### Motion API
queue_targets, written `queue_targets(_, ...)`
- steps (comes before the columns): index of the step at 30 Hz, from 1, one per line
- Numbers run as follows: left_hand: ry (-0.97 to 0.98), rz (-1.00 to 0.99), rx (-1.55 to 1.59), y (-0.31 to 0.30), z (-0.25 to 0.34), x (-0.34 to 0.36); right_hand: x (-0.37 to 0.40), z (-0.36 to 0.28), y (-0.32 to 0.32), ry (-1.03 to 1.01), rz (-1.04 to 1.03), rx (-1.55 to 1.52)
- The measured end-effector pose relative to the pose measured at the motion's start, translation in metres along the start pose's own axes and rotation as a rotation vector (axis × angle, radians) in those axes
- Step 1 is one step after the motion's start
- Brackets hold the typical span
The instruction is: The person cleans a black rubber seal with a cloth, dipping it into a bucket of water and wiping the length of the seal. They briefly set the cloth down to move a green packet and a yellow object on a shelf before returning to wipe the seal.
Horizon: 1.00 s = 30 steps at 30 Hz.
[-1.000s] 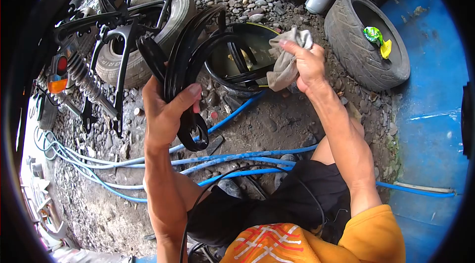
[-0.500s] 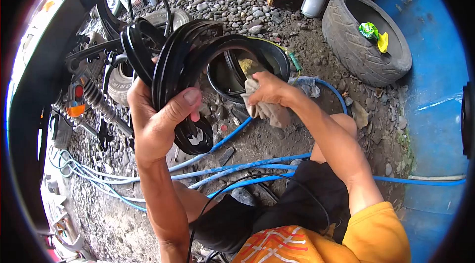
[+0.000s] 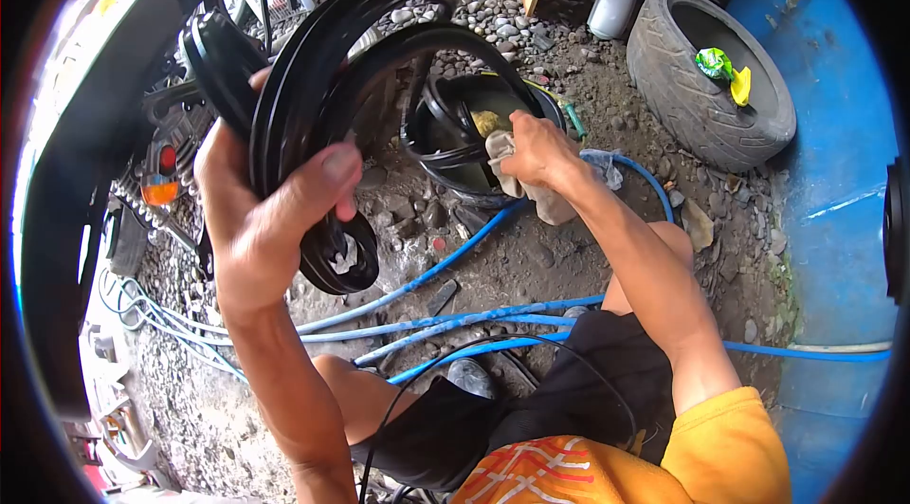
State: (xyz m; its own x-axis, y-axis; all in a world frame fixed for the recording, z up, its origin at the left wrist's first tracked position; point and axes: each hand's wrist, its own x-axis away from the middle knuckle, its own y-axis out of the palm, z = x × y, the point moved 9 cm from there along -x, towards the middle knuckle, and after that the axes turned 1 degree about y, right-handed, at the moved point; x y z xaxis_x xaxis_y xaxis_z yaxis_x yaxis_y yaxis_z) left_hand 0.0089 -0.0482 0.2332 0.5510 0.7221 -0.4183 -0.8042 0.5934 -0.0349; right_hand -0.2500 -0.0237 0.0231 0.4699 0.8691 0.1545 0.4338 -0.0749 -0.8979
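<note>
My left hand (image 3: 261, 238) is wrapped round a thick coil of glossy black rubber strip (image 3: 284, 115), thumb across the front. Loops of it arch to the right and hang over a black basin (image 3: 479, 193) of murky water. Above the basin's right side, my right hand (image 3: 540, 151) is closed on a damp-looking beige rag (image 3: 555, 208). Whether the rag also grips the strip's end is hidden. A yellowish sponge-like lump (image 3: 486, 122) shows in the basin beside my right fingers.
Blue hoses (image 3: 455, 322) cross the stony ground before my knees. A worn tire (image 3: 654, 77) with a green and yellow wrapper (image 3: 722, 73) lies by a blue wall (image 3: 844, 248). Motorcycle parts, including an orange lamp (image 3: 159, 191), stand at the left.
My left hand has moved left with the coil, and the loops now spread wider over the basin. My right hand, still holding the rag, has shifted slightly to the right.
</note>
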Motion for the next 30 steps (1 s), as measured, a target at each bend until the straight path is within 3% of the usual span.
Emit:
queue_targets(5, -0.002, -0.006, -0.027, 0.004, -0.013, -0.001, 0.011, 0.002, 0.038, 0.006, -0.205, 0.175)
queue_targets(10, -0.037, 0.012, 0.007, -0.019, -0.030, 0.015, 0.011, 0.002, 0.039, 0.000, -0.034, 0.126)
queue_targets(13, -0.065, 0.054, 0.036, -0.035, -0.044, 0.029, -0.005, 0.001, 0.013, -0.357, 0.080, -0.005)
queue_targets(15, -0.077, 0.091, 0.034, -0.046, -0.051, 0.036, 0.008, -0.003, -0.018, -0.348, 0.068, -0.112)
queue_targets(19, -0.096, 0.176, 0.017, -0.065, -0.065, 0.037, 0.031, 0.014, -0.067, -0.203, 0.280, -0.151)
queue_targets(21, -0.097, 0.177, 0.021, -0.067, -0.073, 0.034, 0.027, 0.034, -0.078, -0.222, 0.330, -0.314)
queue_targets(25, -0.091, 0.172, 0.074, -0.062, -0.083, 0.030, 0.027, 0.035, -0.086, -0.184, 0.312, -0.303)
queue_targets(30, -0.102, 0.156, 0.088, -0.057, -0.099, 0.030, 0.026, 0.024, -0.074, -0.286, 0.245, -0.325)
